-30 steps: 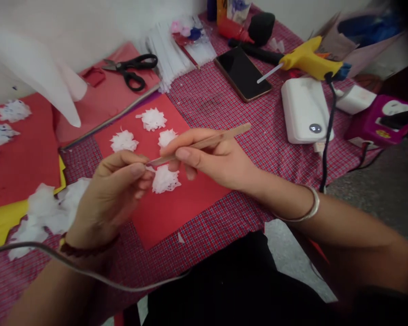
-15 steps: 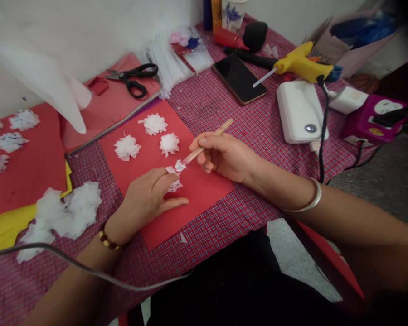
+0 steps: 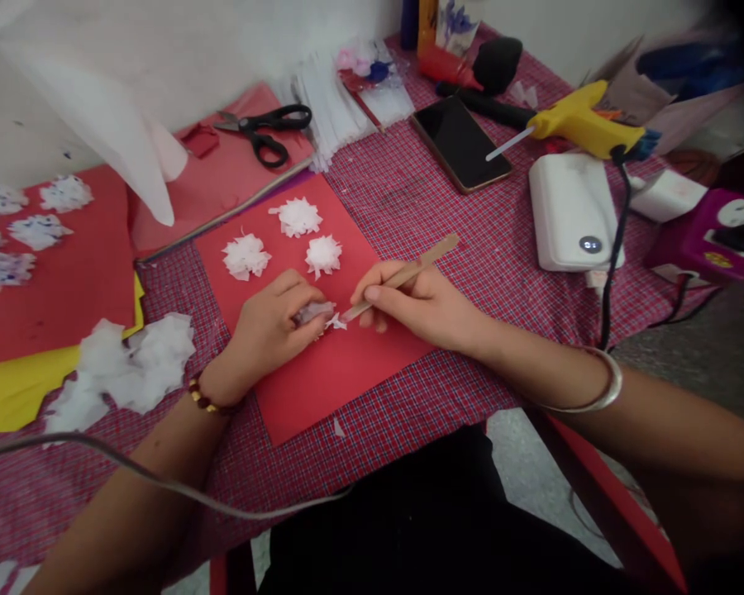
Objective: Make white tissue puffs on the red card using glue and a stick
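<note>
My right hand [image 3: 409, 302] pinches a flat wooden stick [image 3: 417, 266] slantwise, its lower tip touching or nearly touching a white ruffled paper flower [image 3: 336, 322]. Around that flower my left hand [image 3: 279, 318] is closed, thumb and fingers gripping it and hiding much of it. Both hands are over a red sheet of paper [image 3: 310, 397] on the checked cloth. Farther up this sheet sit three fluffy white paper flowers, one of them [image 3: 323, 254] just above my hands.
Black-handled scissors [image 3: 269, 132] lie on a pink folder at the back. A phone [image 3: 462, 145], a yellow glue gun [image 3: 579, 120] and a white power bank [image 3: 574, 211] stand to the right. White paper pieces [image 3: 130, 364] and a grey cable [image 3: 161, 483] lie left.
The view has shifted, so the table's things appear farther right. My left fingers have drawn together around the flower, and the stick's tip has moved down beside it.
</note>
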Demonstrator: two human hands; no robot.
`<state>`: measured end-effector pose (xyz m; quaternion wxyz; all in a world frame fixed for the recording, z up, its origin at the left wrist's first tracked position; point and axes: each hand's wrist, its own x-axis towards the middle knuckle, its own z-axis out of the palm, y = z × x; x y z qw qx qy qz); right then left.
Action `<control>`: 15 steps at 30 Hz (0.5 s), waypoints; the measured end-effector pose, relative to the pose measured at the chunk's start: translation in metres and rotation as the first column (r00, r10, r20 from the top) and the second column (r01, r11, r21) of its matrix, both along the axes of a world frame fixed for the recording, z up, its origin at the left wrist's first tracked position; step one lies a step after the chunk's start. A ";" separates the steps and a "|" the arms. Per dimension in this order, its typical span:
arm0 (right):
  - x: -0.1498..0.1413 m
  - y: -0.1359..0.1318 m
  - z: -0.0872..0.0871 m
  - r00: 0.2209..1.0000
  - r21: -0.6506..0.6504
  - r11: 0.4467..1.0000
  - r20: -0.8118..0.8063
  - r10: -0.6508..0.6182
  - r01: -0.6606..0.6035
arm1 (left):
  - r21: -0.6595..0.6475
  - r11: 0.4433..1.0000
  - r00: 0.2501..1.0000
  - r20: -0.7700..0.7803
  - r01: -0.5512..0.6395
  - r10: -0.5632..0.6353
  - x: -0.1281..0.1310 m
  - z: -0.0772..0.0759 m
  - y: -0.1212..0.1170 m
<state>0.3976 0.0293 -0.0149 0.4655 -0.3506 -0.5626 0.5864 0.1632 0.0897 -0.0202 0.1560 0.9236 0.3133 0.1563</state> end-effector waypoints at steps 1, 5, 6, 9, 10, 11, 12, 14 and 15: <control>-0.001 -0.001 -0.001 0.999 0.013 1.000 0.035 0.001 -0.002 | -0.008 1.000 1.000 0.001 0.000 0.000 0.000 0.000 0.001; -0.006 -0.006 -0.004 0.985 0.112 0.993 0.172 0.001 -0.021 | -0.009 1.000 1.000 -0.004 0.006 -0.006 0.000 -0.002 0.002; -0.007 -0.006 -0.005 0.978 0.150 0.988 0.208 -0.004 -0.028 | -0.004 1.000 1.000 -0.003 0.007 -0.007 0.000 -0.002 0.002; -0.009 -0.008 -0.005 0.947 0.227 0.973 0.321 -0.033 -0.043 | 0.007 1.000 1.000 -0.005 0.001 -0.001 0.000 -0.002 0.001; -0.009 -0.008 -0.005 0.936 0.234 0.971 0.350 -0.040 -0.046 | 0.008 1.000 1.000 -0.007 -0.004 0.004 0.001 -0.002 0.000; -0.009 -0.008 -0.005 0.929 0.236 0.971 0.368 -0.044 -0.048 | 0.008 1.000 1.000 -0.011 -0.011 0.011 0.001 -0.002 0.000; -0.009 -0.008 -0.005 0.924 0.236 0.971 0.379 -0.046 -0.049 | 0.008 1.000 1.000 -0.015 -0.021 0.021 0.001 -0.001 -0.001; -0.009 -0.009 -0.006 0.921 0.246 0.968 0.387 -0.046 -0.055 | 0.006 0.999 0.999 -0.024 -0.034 0.034 0.002 -0.001 -0.001; -0.010 -0.009 -0.007 0.920 0.253 0.966 0.389 -0.046 -0.059 | 0.002 0.999 0.999 -0.027 -0.036 0.036 0.002 -0.001 -0.002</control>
